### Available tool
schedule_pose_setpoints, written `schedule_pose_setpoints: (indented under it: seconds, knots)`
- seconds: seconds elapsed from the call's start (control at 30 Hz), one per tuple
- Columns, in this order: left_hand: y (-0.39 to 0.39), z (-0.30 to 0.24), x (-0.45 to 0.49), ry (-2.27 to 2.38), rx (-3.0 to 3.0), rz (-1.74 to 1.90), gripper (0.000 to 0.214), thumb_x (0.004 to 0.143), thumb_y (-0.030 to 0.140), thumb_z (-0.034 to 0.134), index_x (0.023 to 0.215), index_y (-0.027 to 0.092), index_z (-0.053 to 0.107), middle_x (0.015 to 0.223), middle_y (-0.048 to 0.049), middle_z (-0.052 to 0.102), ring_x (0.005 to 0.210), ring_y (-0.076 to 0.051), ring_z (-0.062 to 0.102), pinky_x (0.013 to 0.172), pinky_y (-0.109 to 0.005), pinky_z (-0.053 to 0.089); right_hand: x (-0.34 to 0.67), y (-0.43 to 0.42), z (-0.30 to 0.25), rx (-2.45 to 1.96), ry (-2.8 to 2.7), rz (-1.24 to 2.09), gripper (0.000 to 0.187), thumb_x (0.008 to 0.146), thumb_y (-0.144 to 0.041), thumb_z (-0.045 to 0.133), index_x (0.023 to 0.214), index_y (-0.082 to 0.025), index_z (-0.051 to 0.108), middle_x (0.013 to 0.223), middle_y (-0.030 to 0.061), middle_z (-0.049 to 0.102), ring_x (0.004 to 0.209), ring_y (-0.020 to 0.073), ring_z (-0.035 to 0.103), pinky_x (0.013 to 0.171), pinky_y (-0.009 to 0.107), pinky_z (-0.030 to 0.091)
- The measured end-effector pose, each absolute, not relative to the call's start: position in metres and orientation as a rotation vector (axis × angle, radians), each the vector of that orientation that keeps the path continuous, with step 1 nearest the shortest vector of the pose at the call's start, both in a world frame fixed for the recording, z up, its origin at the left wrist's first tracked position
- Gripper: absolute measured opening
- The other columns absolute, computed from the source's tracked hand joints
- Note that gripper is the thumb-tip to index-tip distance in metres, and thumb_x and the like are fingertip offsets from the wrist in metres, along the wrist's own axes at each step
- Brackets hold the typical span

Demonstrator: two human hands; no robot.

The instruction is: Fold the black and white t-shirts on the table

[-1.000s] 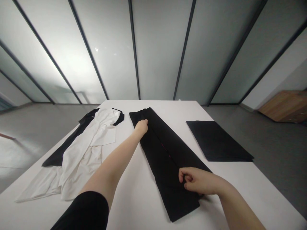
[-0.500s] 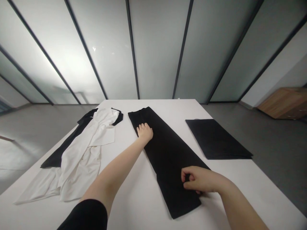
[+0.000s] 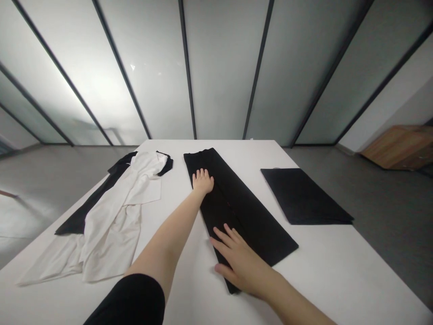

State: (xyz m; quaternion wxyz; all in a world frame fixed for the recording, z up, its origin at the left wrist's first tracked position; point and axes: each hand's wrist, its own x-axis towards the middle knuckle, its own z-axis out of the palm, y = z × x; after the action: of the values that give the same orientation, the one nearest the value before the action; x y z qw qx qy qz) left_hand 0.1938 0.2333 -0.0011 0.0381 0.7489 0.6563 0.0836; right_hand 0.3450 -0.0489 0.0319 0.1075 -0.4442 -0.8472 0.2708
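A frosted glass wall (image 3: pixel 223 67) with dark mullions rises beyond a smooth white counter (image 3: pixel 331 275). A wooden unit (image 3: pixel 401 146) stands on the grey floor (image 3: pixel 389 225) at 2 o'clock. On the counter at 9 o'clock, a crumpled white cotton garment (image 3: pixel 111 225) lies over a black garment (image 3: pixel 81 223). At 3 o'clock sits a flat, neatly squared stack of black cloth (image 3: pixel 304 196).

The black trousers (image 3: pixel 243 212) lie in the middle, a long matte strip running from the far edge toward 5 o'clock, with a faint red line (image 3: pixel 228 203) along the centre. The left hand (image 3: pixel 203 181), below a black sleeve (image 3: pixel 126 302), rests on the upper left edge of the trousers, its grip open and flat. The right hand (image 3: pixel 240 266) lies across the lower end, its grip spread wide, pressing down and pinching nothing. A moment ago this hand was curled at the trousers' right edge; now it has opened and moved toward the left edge. Bare counter lies between the trousers and the stack, with open room at 4 o'clock.
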Motion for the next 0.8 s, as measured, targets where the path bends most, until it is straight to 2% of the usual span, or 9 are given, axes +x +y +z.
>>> schedule_pose_setpoints:
  seconds: [0.13,0.33,0.4,0.5,0.6,0.7,0.8]
  knots:
    - [0.244,-0.001,0.192,1.987,2.297,0.258,0.068,0.106,0.045,0.031,0.167,0.015,0.035,0.174,-0.0177,0.031,0.162,-0.036,0.023,0.13,-0.056,0.02,0.347,-0.048,0.025,-1.362,-2.525,0.816,0.071,0.102,-0.044,0.061,0.168,-0.029,0.038,0.178,0.005,0.02,0.165,0.0379,0.008,0.133,0.061,0.014]
    - [0.249,0.003,0.193,2.002,2.272,0.273,0.067,0.106,0.044,0.029,0.168,0.018,0.033,0.174,-0.0155,0.032,0.163,-0.035,0.024,0.13,-0.056,0.02,0.361,-0.045,0.027,-1.492,-2.509,0.766,0.069,0.1,-0.023,0.051,0.168,-0.027,0.038,0.178,0.0048,0.02,0.165,0.0343,0.012,0.133,0.059,0.017]
    - [0.244,0.005,0.196,2.028,2.252,0.279,0.068,0.107,0.044,0.029,0.168,0.015,0.033,0.174,-0.0174,0.032,0.162,-0.036,0.025,0.13,-0.056,0.02,0.363,-0.044,0.031,-1.546,-2.508,0.752,0.069,0.1,-0.021,0.049,0.168,-0.025,0.038,0.177,0.0061,0.022,0.165,0.034,0.016,0.133,0.058,0.018]
    - [0.226,0.005,0.207,2.112,2.22,0.309,0.073,0.106,0.048,0.031,0.168,0.009,0.03,0.173,-0.0235,0.029,0.162,-0.043,0.022,0.128,-0.061,0.019,0.364,-0.043,0.034,-1.576,-2.477,0.733,0.06,0.104,-0.031,0.049,0.164,-0.023,0.046,0.175,0.0083,0.029,0.163,0.0368,0.02,0.131,0.06,0.021]
    - [0.198,-0.002,0.22,2.127,2.266,0.321,0.08,0.106,0.056,0.028,0.168,0.005,0.028,0.173,-0.0277,0.025,0.161,-0.049,0.017,0.126,-0.069,0.016,0.36,-0.044,0.033,-1.488,-2.44,0.708,0.055,0.107,-0.044,0.05,0.159,-0.026,0.054,0.174,0.0075,0.033,0.164,0.0393,0.015,0.131,0.065,0.017]
    - [0.174,-0.013,0.229,2.067,2.293,0.254,0.084,0.105,0.062,0.024,0.169,0.007,0.027,0.172,-0.028,0.028,0.161,-0.05,0.018,0.124,-0.073,0.017,0.354,-0.048,0.034,-1.345,-2.501,0.788,0.059,0.106,-0.04,0.054,0.163,-0.026,0.047,0.176,0.0069,0.027,0.165,0.0378,0.01,0.132,0.063,0.014]
    - [0.166,-0.019,0.23,2.027,2.304,0.229,0.089,0.103,0.068,0.025,0.17,0.008,0.025,0.173,-0.0269,0.026,0.161,-0.05,0.015,0.125,-0.072,0.015,0.352,-0.053,0.044,-1.252,-2.57,0.975,0.063,0.105,-0.035,0.056,0.165,-0.023,0.043,0.177,0.0095,0.024,0.165,0.0379,0.011,0.132,0.062,0.015]
